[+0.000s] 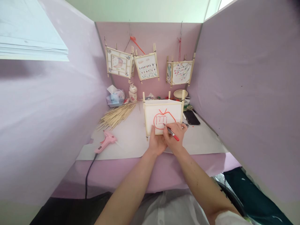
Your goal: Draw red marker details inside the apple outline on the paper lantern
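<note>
A paper lantern (pixel 150 114) with a frame of thin wooden sticks is held up over the white paper. On its front panel is a red line drawing: a rounded outline with a small bow-like shape on top and box-like strokes inside. My left hand (pixel 157 144) grips the lantern's lower edge, thumb on the front and fingers beneath. In my right hand (pixel 174 136) is a red marker (pixel 173 134), its tip at the inner strokes of the drawing. The right hand also rests against the panel's lower right part.
A pink glue gun (pixel 107 141) with a black cord lies at the left, in front of a pile of wooden sticks (pixel 118 115). Tissues (pixel 115 97) and a figurine (pixel 132 92) stand behind. A phone (pixel 192 117) lies at right. Decorated lanterns (pixel 147 67) hang at the back.
</note>
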